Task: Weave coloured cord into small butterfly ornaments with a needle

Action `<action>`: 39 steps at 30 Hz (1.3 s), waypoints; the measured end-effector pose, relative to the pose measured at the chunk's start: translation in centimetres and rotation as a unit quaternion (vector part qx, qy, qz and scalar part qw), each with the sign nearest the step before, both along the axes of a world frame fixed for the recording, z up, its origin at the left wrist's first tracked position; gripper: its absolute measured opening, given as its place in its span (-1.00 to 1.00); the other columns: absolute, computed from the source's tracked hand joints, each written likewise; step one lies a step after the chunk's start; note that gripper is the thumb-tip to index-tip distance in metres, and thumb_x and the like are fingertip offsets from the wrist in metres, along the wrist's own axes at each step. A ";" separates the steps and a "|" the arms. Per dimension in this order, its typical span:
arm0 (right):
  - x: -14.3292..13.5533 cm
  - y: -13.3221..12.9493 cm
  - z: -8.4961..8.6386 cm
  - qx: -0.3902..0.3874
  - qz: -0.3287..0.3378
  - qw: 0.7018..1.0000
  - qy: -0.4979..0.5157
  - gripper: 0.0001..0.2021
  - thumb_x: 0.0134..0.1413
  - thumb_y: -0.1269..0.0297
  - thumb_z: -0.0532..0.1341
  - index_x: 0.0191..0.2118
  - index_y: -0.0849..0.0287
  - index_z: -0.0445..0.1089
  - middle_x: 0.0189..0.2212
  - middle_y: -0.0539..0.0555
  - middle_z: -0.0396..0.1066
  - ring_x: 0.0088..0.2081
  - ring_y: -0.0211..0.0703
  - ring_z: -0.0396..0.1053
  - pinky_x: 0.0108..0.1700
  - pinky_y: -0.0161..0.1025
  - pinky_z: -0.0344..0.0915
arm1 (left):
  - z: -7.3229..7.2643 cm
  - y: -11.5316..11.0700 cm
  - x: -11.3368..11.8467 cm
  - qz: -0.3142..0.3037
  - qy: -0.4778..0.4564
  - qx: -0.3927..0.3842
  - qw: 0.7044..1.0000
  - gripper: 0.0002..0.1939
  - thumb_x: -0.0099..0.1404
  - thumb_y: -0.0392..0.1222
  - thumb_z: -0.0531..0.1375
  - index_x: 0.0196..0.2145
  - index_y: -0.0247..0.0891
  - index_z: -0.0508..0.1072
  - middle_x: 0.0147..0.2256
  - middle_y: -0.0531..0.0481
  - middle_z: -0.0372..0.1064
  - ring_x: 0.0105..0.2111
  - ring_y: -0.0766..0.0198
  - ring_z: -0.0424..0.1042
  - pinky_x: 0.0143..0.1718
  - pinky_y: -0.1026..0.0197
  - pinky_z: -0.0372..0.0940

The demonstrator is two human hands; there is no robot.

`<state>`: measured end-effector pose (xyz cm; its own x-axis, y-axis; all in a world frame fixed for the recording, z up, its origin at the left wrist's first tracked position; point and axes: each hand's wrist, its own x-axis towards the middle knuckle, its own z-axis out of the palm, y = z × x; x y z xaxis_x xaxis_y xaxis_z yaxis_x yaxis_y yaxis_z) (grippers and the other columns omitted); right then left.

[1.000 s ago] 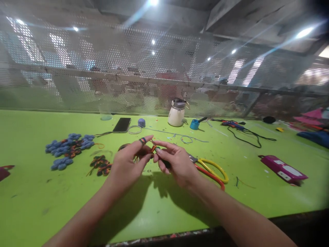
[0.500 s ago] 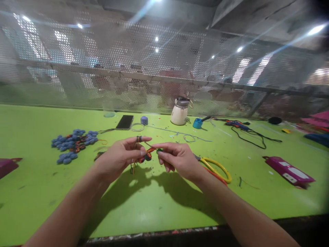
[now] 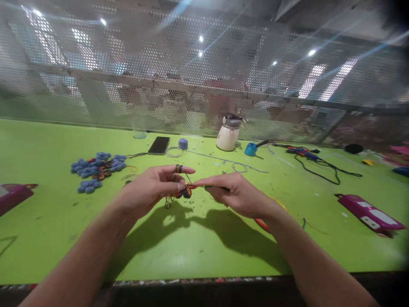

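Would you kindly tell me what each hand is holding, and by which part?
The left hand pinches the multicoloured yarn piece by its upper edge; the right hand grips a slim dark tool, apparently by its handle.

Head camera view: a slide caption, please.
Left hand pinches multicoloured yarn work while the right hand holds a slim tool to it above a green table.

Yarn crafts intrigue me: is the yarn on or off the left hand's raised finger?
On: multicoloured yarn wraps that finger of the left hand in bands.

A lobed multicoloured yarn piece (image 3: 185, 193) hangs from left fingers (image 3: 172, 186)
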<state>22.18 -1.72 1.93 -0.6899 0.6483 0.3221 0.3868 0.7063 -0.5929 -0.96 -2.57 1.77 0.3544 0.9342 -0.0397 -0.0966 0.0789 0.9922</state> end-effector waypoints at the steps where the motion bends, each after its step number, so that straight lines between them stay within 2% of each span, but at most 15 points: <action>1: 0.1 0.0 0.2 0.013 0.004 1.000 -0.012 -0.62 0.18 0.49 0.08 0.06 0.15 0.44 -0.50 -0.01 0.39 -0.53 -0.34 0.15 -0.42 -0.37 0.13 | 0.0 0.0 0.0 -0.001 0.003 0.001 1.000 -0.65 0.04 -0.30 0.36 -0.15 -0.26 0.56 -0.44 0.00 0.44 -0.41 0.27 0.37 -0.34 0.20 0.17; 5: 0.2 -0.2 0.5 0.029 0.014 0.999 -0.029 -0.62 0.20 0.48 0.05 0.07 0.15 0.44 -0.40 0.04 0.48 -0.49 -0.32 0.22 -0.35 -0.34 0.17 | 0.0 -0.1 0.0 -0.002 0.009 -0.001 1.000 -0.65 0.04 -0.27 0.36 -0.16 -0.27 0.56 -0.43 -0.02 0.44 -0.40 0.25 0.37 -0.34 0.18 0.18; 9: 0.1 -0.2 0.2 0.032 -0.003 0.999 -0.003 -0.58 0.16 0.52 0.06 0.08 0.14 0.43 -0.52 -0.02 0.39 -0.55 -0.34 0.11 -0.42 -0.36 0.11 | 0.1 -0.2 0.1 -0.001 -0.004 -0.004 1.000 -0.63 0.05 -0.29 0.36 -0.14 -0.28 0.55 -0.42 -0.02 0.44 -0.39 0.27 0.38 -0.34 0.21 0.19; 13: 0.0 -0.1 -0.1 -0.003 -0.034 0.999 0.008 -0.59 0.17 0.49 0.07 0.08 0.11 0.42 -0.59 -0.07 0.26 -0.57 -0.34 0.07 -0.48 -0.36 0.05 | 0.1 -0.4 0.1 -0.013 -0.006 -0.009 1.000 -0.48 0.05 -0.32 0.37 0.01 -0.21 0.47 -0.43 0.04 0.42 -0.40 0.29 0.38 -0.33 0.21 0.22; 21: -0.1 -0.3 0.1 -0.040 -0.037 0.998 0.044 -0.63 0.17 0.46 0.09 0.04 0.11 0.45 -0.59 -0.07 0.24 -0.55 -0.33 0.09 -0.47 -0.35 0.07 | 0.2 -0.4 0.1 -0.014 -0.008 0.001 1.000 -0.40 0.02 -0.36 0.38 0.06 -0.22 0.43 -0.42 0.03 0.44 -0.40 0.28 0.40 -0.30 0.18 0.26; 24: -0.1 -0.3 0.0 -0.087 -0.032 0.993 0.069 -0.64 0.18 0.42 0.10 0.05 0.10 0.45 -0.60 -0.08 0.19 -0.57 -0.34 0.07 -0.50 -0.34 0.05 | 0.1 -0.5 0.2 -0.016 -0.013 0.005 1.000 -0.37 0.01 -0.37 0.38 0.08 -0.20 0.42 -0.42 0.03 0.45 -0.40 0.27 0.40 -0.31 0.19 0.27; 26: -0.2 -0.3 -0.1 -0.144 -0.027 0.985 0.095 -0.65 0.19 0.39 0.11 0.07 0.10 0.43 -0.61 -0.09 0.15 -0.58 -0.35 0.05 -0.53 -0.35 0.03 | 0.1 -0.5 0.3 -0.018 -0.013 0.006 1.000 -0.37 0.02 -0.37 0.38 0.08 -0.19 0.41 -0.41 0.03 0.46 -0.39 0.28 0.41 -0.31 0.20 0.28; 30: -0.6 -0.3 -0.3 -0.276 -0.015 0.950 0.147 -0.64 0.17 0.34 0.14 0.08 0.19 0.42 -0.62 -0.11 0.16 -0.64 -0.41 0.01 -0.60 -0.38 -0.04 | 0.0 -0.5 0.4 -0.018 -0.006 0.008 1.000 -0.35 0.01 -0.37 0.39 0.08 -0.18 0.40 -0.43 0.05 0.45 -0.40 0.28 0.42 -0.32 0.20 0.29; 33: -0.8 -0.2 -0.4 -0.321 -0.012 0.932 0.170 -0.63 0.15 0.31 0.16 0.08 0.22 0.41 -0.62 -0.11 0.18 -0.65 -0.43 -0.02 -0.62 -0.38 -0.09 | -0.1 -0.3 0.3 -0.010 0.000 0.007 1.000 -0.37 0.00 -0.36 0.39 0.06 -0.20 0.42 -0.45 0.07 0.44 -0.43 0.29 0.41 -0.34 0.21 0.29; 36: -0.5 -0.2 -0.1 -0.292 -0.012 0.945 0.144 -0.63 0.16 0.33 0.14 0.08 0.20 0.42 -0.65 -0.13 0.11 -0.64 -0.41 -0.07 -0.61 -0.37 -0.11 | -0.3 -0.1 0.1 -0.006 0.015 0.007 1.000 -0.46 0.00 -0.35 0.39 -0.01 -0.22 0.47 -0.44 0.06 0.45 -0.42 0.30 0.41 -0.32 0.20 0.27; 39: 0.2 -0.2 0.5 -0.203 -0.001 0.978 0.051 -0.64 0.18 0.40 0.11 0.06 0.14 0.45 -0.66 -0.13 0.03 -0.61 -0.38 -0.11 -0.58 -0.36 -0.12 | -0.5 0.1 0.0 -0.017 0.038 0.015 0.999 -0.58 0.03 -0.30 0.38 -0.11 -0.27 0.53 -0.43 0.01 0.48 -0.41 0.27 0.42 -0.32 0.20 0.26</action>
<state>22.37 -1.97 2.42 -0.6667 0.7379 0.1052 0.3108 0.4035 -0.8605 -0.98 -2.48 1.24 0.3832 0.9228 -0.0403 -0.0193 0.0516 0.9985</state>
